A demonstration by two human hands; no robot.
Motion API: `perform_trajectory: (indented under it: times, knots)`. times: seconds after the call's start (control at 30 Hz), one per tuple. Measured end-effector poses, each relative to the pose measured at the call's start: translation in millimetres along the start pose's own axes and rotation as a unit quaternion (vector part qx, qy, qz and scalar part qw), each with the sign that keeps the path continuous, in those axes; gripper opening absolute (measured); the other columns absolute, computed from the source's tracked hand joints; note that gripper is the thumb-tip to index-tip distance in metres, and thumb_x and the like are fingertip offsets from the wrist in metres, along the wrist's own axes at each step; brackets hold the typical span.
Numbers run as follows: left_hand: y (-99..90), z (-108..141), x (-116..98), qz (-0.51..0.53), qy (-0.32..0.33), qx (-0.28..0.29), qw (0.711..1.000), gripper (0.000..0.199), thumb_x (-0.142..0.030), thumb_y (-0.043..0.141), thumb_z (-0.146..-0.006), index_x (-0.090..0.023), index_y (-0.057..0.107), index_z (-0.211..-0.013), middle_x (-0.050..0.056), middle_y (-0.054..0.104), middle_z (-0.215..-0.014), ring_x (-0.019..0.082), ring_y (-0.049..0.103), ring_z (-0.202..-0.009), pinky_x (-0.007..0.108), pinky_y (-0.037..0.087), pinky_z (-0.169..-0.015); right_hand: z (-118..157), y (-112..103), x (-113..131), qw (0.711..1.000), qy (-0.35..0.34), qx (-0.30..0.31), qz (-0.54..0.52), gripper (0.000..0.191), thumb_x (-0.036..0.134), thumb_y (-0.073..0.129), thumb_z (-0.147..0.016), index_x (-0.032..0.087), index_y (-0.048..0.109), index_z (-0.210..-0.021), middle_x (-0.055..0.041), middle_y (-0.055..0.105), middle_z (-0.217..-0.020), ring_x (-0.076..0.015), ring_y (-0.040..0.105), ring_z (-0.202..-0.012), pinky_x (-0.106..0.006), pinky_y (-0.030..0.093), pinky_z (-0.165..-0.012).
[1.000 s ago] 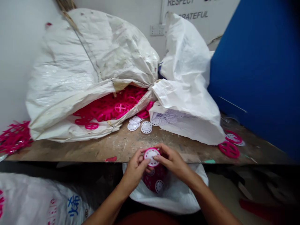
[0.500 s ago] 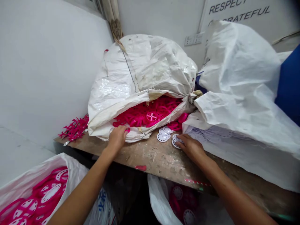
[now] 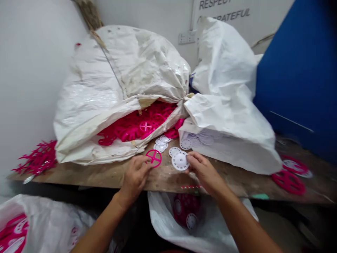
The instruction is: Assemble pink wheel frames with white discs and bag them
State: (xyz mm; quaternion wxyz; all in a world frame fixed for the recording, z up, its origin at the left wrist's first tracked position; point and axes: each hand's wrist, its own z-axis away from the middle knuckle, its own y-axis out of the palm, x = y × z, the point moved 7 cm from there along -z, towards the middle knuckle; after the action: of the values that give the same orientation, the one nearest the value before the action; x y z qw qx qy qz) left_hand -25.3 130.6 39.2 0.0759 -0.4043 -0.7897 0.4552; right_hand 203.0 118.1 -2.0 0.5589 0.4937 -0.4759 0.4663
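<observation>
Over the worn tabletop [image 3: 163, 180], the left hand [image 3: 135, 173] pinches a pink cross-spoked ring [image 3: 154, 159] and the right hand [image 3: 202, 170] a white slotted disc [image 3: 179, 160], apart, each by its outer edge, probably because that leaves most of the upper faces uncovered.

The right hand [image 3: 203, 172] hides part of the white disc [image 3: 179, 161], the top edge some lettering [image 3: 215, 4]

Pale walls [image 3: 34, 80] | lettered sign [image 3: 231, 15] | blue panel [image 3: 297, 84], right | brown worktop [image 3: 164, 180]
</observation>
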Motion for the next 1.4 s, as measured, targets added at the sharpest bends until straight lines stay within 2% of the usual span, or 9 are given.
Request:
perform_trajectory:
  times: [0.13,0.23,0.4,0.47,0.6,0.77,0.93,1.13,1.4]
  knots:
    - [30.7,8,-64,0.146,0.046,0.016,0.988,0.024,-0.012,0.051,-0.085,-0.027,0.068,-0.094,0.007,0.064,-0.107,0.024,0.054,-0.107,0.043,0.043,-0.095,20,0,-13,0.994,0.062,0.03,-0.088,0.027,0.044,0.061,-0.077,0.02,0.051,-0.077,0.0038,0.058,-0.066,-0.0089,0.051,-0.049,-0.021,0.038,-0.051]
    - [44.7,6,-77,0.293,-0.062,0.017,0.954,0.018,-0.017,0.058,-0.082,-0.027,0.068,-0.093,0.006,0.056,-0.125,0.027,0.048,-0.12,0.047,0.04,-0.1,30,-12,-21,0.992,0.075,0.023,-0.1,0.026,0.044,0.06,-0.078,0.021,0.048,-0.079,0.0062,0.054,-0.055,-0.009,0.048,-0.044,-0.019,0.034,-0.046]
    - [87.1,12,-90,0.612,-0.372,0.098,0.691,0.054,-0.033,0.063,-0.082,-0.025,0.042,-0.131,0.012,0.059,-0.12,0.025,0.064,-0.097,0.038,0.055,-0.079,42,-25,-16,0.999,0.001,-0.017,-0.034,0.025,0.043,0.058,-0.081,0.02,0.048,-0.08,0.005,0.054,-0.063,-0.0084,0.047,-0.047,-0.02,0.036,-0.048]
    - [93.3,12,-97,0.639,-0.399,0.099,0.65,0.053,-0.034,0.065,-0.08,-0.02,0.047,-0.127,0.012,0.063,-0.113,0.022,0.066,-0.092,0.032,0.055,-0.077,48,-28,-12,0.998,-0.039,-0.041,0.02,0.022,0.042,0.057,-0.083,0.02,0.05,-0.082,0.0036,0.055,-0.07,-0.0093,0.05,-0.052,-0.022,0.039,-0.051]
    - [95.7,11,-98,0.623,-0.401,0.059,0.669,0.04,-0.036,0.066,-0.079,-0.017,0.059,-0.114,0.01,0.064,-0.112,0.022,0.064,-0.096,0.03,0.054,-0.078,54,-30,-13,0.997,-0.05,-0.061,0.021,0.021,0.041,0.058,-0.083,0.02,0.054,-0.086,0.0016,0.058,-0.076,-0.0109,0.053,-0.059,-0.023,0.041,-0.056]
    - [94.4,14,-87,0.607,-0.407,0.014,0.683,0.038,-0.04,0.062,-0.081,-0.019,0.06,-0.114,0.01,0.061,-0.12,0.023,0.059,-0.108,0.031,0.051,-0.085,53,-32,-18,0.979,0.037,-0.039,-0.199,0.025,0.038,0.068,-0.074,0.02,0.053,-0.083,0.0059,0.052,-0.064,-0.0065,0.042,-0.048,-0.02,0.035,-0.051]
    - [100.3,14,-99,0.674,-0.421,0.103,0.599,0.043,-0.037,0.063,-0.081,-0.018,0.057,-0.12,0.012,0.063,-0.116,0.021,0.064,-0.097,0.029,0.053,-0.078,51,-26,-21,0.953,0.091,0.009,-0.287,0.028,0.034,0.073,-0.07,0.018,0.054,-0.084,0.0056,0.05,-0.067,-0.004,0.038,-0.048,-0.018,0.036,-0.052]
    - [95.7,12,-96,0.64,-0.418,0.055,0.643,0.043,-0.032,0.072,-0.074,-0.014,0.059,-0.111,0.009,0.068,-0.103,0.019,0.066,-0.089,0.025,0.054,-0.073,54,-43,-18,0.992,-0.041,-0.118,-0.033,0.019,0.037,0.062,-0.081,0.02,0.056,-0.087,0.0025,0.057,-0.072,-0.0098,0.051,-0.058,-0.021,0.039,-0.053]
    - [96.4,18,-92,0.592,-0.387,0.058,0.705,0.042,-0.039,0.058,-0.084,-0.016,0.057,-0.119,0.009,0.065,-0.114,0.022,0.064,-0.095,0.03,0.056,-0.075,66,-30,8,0.94,-0.211,-0.124,0.236,0.016,0.026,0.054,-0.087,0.023,0.067,-0.096,-0.0043,0.061,-0.091,-0.017,0.057,-0.084,-0.028,0.045,-0.073]
